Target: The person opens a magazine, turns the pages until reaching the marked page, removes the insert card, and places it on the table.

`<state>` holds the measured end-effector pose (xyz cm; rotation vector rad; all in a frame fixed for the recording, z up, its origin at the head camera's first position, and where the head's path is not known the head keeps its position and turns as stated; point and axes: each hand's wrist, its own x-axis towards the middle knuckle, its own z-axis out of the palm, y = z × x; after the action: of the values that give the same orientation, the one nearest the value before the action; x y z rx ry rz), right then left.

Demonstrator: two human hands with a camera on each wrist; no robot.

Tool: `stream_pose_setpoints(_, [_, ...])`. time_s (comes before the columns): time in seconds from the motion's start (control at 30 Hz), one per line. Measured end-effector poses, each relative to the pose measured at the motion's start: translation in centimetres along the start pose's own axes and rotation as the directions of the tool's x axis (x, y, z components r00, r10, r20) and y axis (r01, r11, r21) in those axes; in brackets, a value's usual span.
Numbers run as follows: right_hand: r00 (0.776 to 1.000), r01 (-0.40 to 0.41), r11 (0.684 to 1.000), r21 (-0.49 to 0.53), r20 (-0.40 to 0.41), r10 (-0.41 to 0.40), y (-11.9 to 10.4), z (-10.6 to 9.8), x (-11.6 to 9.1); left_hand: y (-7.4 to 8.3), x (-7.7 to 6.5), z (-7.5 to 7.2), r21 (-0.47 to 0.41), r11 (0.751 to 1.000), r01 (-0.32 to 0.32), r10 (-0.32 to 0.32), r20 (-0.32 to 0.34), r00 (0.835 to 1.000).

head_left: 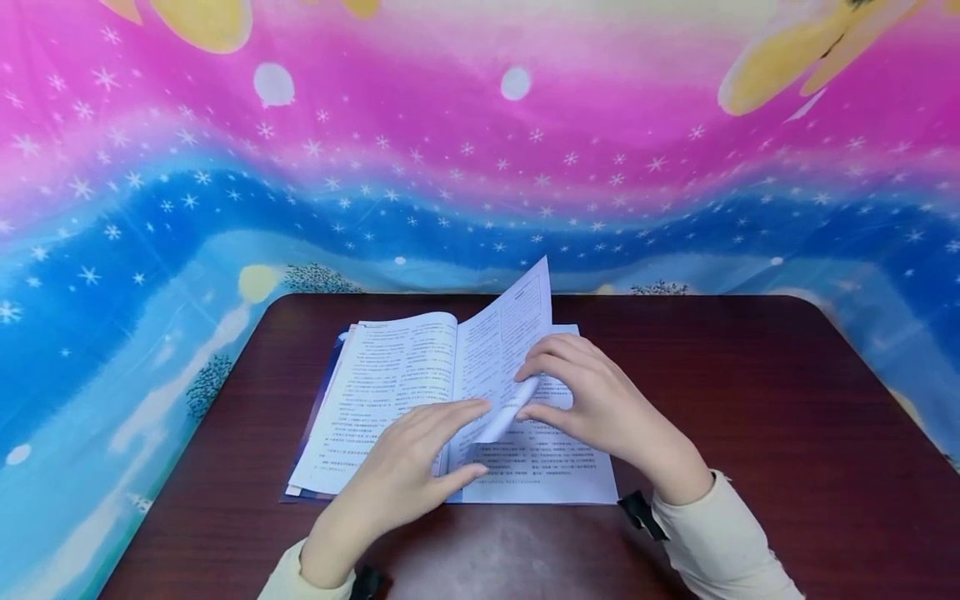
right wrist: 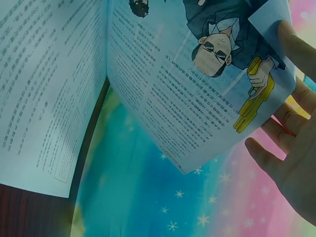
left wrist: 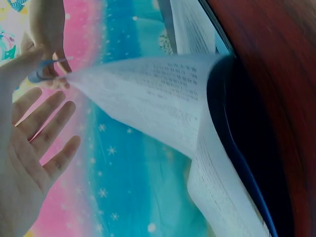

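Observation:
An open magazine (head_left: 390,375) lies on the table, its pages covered in columns of small print. My right hand (head_left: 600,404) pinches one raised page (head_left: 504,321) by its outer edge, thumb on one side and fingers on the other. That page stands up from the spine and bends near the grip. In the right wrist view, the lifted page (right wrist: 148,84) bears a drawn figure in sunglasses with a yellow gun. My left hand (head_left: 408,462) hovers over the magazine's lower middle, fingers extended near the page's lower corner. The left wrist view shows its spread fingers (left wrist: 52,126) holding nothing.
The dark brown wooden table (head_left: 750,383) extends on both sides of the magazine. Behind it hangs a pink and blue cloth (head_left: 450,167) with snowflake prints. A dark blue cover edge (head_left: 318,417) shows under the pages at the left.

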<state>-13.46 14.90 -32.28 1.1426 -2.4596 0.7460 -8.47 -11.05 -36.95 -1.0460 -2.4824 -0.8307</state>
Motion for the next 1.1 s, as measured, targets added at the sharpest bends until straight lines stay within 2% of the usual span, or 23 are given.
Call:
stream_pose_setpoints(0.13, [1.000,0.022,1.000,0.005,-0.016,-0.022,0.0,0.1,0.1,0.2,0.4,0.5,0.001,0.999,-0.042,0.042,-0.022,0.999])
stream_pose_setpoints(0.3, [0.999,0.027,1.000,0.014,-0.036,-0.026,0.0,0.2,0.0,0.3,0.3,0.9,0.015,0.998,-0.058,0.059,-0.052,0.997])
stream_pose_setpoints(0.53, [0.999,0.007,0.999,0.035,-0.050,-0.005,-0.4,0.6,-0.6,0.2,-0.2,1.0,0.028,0.999,-0.044,0.046,-0.059,0.997])
stream_pose_setpoints(0.87, [0.996,0.000,0.999,0.046,-0.090,0.004,-0.7,-0.3,-1.3,0.0,-0.1,0.0,0.053,0.999,-0.008,0.010,-0.042,0.999])
stream_pose_setpoints(1.1, [0.987,0.007,1.000,0.024,-0.159,-0.003,-0.3,0.1,-1.7,-0.3,-0.3,-0.2,0.062,0.998,0.029,-0.025,-0.053,0.998])
